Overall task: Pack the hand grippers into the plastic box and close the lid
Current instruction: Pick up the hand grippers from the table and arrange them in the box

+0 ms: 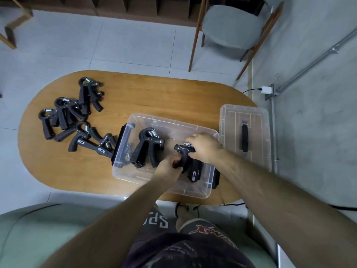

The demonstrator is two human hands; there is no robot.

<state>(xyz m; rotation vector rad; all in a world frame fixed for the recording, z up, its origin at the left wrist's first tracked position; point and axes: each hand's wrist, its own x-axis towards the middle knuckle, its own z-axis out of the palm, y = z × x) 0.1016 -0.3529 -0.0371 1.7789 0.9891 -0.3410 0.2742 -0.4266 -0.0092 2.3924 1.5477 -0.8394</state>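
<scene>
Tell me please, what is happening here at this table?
A person is packing black grippers into a clear plastic box on a wooden table. The left hand and the right hand both hold one hand gripper inside the box. A second gripper already lies in the box on its left side. A pile of grippers waits on the table left of the box. The lid lies to the right, not yet on.
</scene>
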